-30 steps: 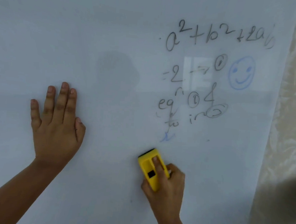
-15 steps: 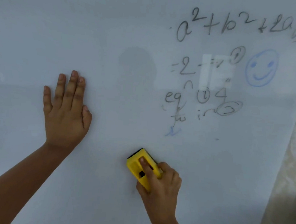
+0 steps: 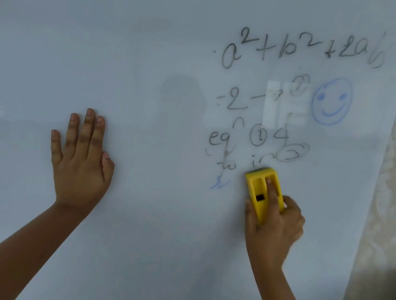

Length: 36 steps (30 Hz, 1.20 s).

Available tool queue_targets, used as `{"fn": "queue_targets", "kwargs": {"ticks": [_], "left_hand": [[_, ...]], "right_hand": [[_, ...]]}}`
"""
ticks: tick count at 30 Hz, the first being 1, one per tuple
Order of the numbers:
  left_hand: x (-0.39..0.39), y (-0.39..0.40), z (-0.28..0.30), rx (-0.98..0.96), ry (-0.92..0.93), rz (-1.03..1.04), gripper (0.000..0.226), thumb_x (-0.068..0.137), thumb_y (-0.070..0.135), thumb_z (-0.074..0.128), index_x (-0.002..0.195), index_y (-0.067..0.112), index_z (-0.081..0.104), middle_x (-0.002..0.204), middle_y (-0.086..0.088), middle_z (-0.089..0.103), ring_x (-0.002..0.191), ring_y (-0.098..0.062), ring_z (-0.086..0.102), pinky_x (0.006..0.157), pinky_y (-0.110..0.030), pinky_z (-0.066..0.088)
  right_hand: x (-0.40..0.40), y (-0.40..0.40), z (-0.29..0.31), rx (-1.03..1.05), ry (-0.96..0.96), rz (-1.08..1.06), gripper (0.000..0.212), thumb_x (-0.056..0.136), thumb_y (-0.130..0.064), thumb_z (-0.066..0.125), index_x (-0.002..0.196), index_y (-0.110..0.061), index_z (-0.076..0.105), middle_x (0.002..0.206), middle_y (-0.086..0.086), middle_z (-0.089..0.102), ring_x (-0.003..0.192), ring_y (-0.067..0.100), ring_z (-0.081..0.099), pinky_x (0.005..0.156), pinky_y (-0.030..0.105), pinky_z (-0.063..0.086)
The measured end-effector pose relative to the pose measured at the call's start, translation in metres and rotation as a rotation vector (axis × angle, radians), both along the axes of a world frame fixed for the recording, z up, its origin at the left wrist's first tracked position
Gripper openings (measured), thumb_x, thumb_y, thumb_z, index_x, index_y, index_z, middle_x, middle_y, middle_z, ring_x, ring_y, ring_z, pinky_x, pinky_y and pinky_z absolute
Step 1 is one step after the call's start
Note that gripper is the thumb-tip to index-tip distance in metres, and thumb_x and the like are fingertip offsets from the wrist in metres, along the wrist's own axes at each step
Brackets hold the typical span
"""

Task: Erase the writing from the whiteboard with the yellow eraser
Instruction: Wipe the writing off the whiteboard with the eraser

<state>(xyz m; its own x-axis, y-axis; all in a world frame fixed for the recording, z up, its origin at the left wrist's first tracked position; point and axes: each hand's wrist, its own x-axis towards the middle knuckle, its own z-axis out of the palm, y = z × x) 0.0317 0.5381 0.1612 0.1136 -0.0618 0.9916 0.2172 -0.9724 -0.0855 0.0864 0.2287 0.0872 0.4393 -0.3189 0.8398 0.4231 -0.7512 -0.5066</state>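
Observation:
A whiteboard (image 3: 152, 42) fills the view. Grey marker writing (image 3: 279, 50) runs across its upper right, with more lines below it and a blue smiley face (image 3: 331, 101) to the right. A small blue mark (image 3: 219, 182) sits under the lowest line. My right hand (image 3: 273, 226) grips the yellow eraser (image 3: 258, 188) and presses it flat on the board, its top edge touching the lowest line of writing. My left hand (image 3: 81, 159) lies flat on the board to the left, fingers together, holding nothing.
The board's right edge slants down the frame, and a pale patterned curtain (image 3: 389, 184) hangs beyond it. A bright window reflection (image 3: 285, 104) lies over the middle of the writing.
My right hand has slid the eraser up and to the right, from the bare lower board to the bottom of the writing. The left hand has stayed flat on the board.

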Motion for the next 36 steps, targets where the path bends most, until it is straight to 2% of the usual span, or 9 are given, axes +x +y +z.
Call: {"fn": "queue_targets", "kwargs": {"ticks": [4,7,10,14,17,20,25,32,36], "left_hand": [[0.004,0.004,-0.002,-0.001,-0.015,-0.016,0.056,0.096,0.025,0.021,0.15,0.012,0.016,0.155,-0.013,0.023,0.145,-0.023,0.01,0.117,-0.047,0.004],[0.006,0.005,-0.003,-0.002,-0.011,-0.037,0.056,0.096,0.026,0.02,0.15,0.013,0.017,0.155,-0.013,0.023,0.145,-0.027,0.013,0.113,-0.057,0.014],[0.006,0.004,-0.003,0.002,-0.005,-0.039,0.056,0.096,0.026,0.02,0.15,0.013,0.016,0.155,-0.013,0.023,0.145,-0.027,0.013,0.115,-0.054,0.01],[0.006,0.005,-0.004,-0.005,0.001,-0.025,0.056,0.095,0.027,0.02,0.15,0.012,0.017,0.155,-0.011,0.022,0.145,-0.025,0.012,0.117,-0.048,0.005],[0.004,0.004,-0.004,-0.016,0.008,-0.033,0.057,0.095,0.027,0.02,0.15,0.011,0.018,0.155,-0.012,0.023,0.145,-0.025,0.011,0.117,-0.048,0.004],[0.003,0.002,-0.005,-0.023,0.008,-0.056,0.056,0.095,0.026,0.021,0.149,0.01,0.02,0.153,-0.015,0.026,0.144,-0.029,0.015,0.114,-0.054,0.011],[0.003,0.005,-0.003,-0.003,0.065,-0.137,0.055,0.096,0.024,0.019,0.146,0.0,0.023,0.151,-0.024,0.025,0.143,-0.036,0.014,0.102,-0.07,0.028],[0.003,0.003,-0.004,-0.035,0.081,-0.122,0.055,0.097,0.025,0.017,0.146,-0.001,0.022,0.151,-0.024,0.024,0.144,-0.033,0.01,0.103,-0.069,0.027],[0.004,0.004,-0.007,-0.024,0.069,-0.128,0.056,0.097,0.025,0.018,0.146,-0.001,0.023,0.151,-0.024,0.024,0.144,-0.032,0.009,0.102,-0.069,0.028]], "right_hand": [[-0.01,0.038,0.022,-0.034,-0.011,0.057,0.057,0.082,-0.048,0.053,0.135,-0.035,0.036,0.111,0.017,0.052,0.089,0.035,0.049,0.072,0.047,0.044],[-0.02,0.047,-0.008,-0.222,0.013,0.081,0.054,0.082,-0.053,0.045,0.133,-0.039,0.037,0.11,0.011,0.053,0.088,0.03,0.052,0.069,0.043,0.046],[-0.015,0.021,-0.028,-0.259,0.031,0.053,0.054,0.079,-0.051,0.047,0.131,-0.04,0.04,0.108,0.011,0.055,0.084,0.033,0.053,0.067,0.044,0.046],[0.008,-0.021,0.006,0.031,0.076,-0.08,0.061,0.082,-0.034,0.066,0.136,-0.029,0.038,0.113,0.026,0.051,0.09,0.046,0.05,0.073,0.057,0.044],[0.022,-0.026,0.059,0.248,0.095,-0.108,0.065,0.084,-0.032,0.063,0.142,-0.026,0.032,0.123,0.027,0.044,0.104,0.047,0.043,0.085,0.059,0.037],[0.011,0.004,0.084,0.042,-0.011,-0.066,0.065,0.083,-0.035,0.062,0.141,-0.027,0.033,0.122,0.024,0.047,0.1,0.042,0.047,0.081,0.054,0.041],[-0.01,0.018,0.04,-0.259,-0.037,-0.009,0.06,0.078,-0.038,0.068,0.132,-0.031,0.042,0.11,0.017,0.057,0.088,0.036,0.056,0.068,0.047,0.047],[0.022,-0.031,0.091,0.197,0.106,-0.122,0.064,0.088,-0.036,0.058,0.143,-0.027,0.027,0.128,0.023,0.041,0.107,0.041,0.042,0.082,0.055,0.04],[0.015,-0.002,0.111,0.096,0.003,-0.042,0.062,0.088,-0.037,0.055,0.143,-0.031,0.027,0.128,0.02,0.041,0.106,0.039,0.042,0.084,0.054,0.039]]}}
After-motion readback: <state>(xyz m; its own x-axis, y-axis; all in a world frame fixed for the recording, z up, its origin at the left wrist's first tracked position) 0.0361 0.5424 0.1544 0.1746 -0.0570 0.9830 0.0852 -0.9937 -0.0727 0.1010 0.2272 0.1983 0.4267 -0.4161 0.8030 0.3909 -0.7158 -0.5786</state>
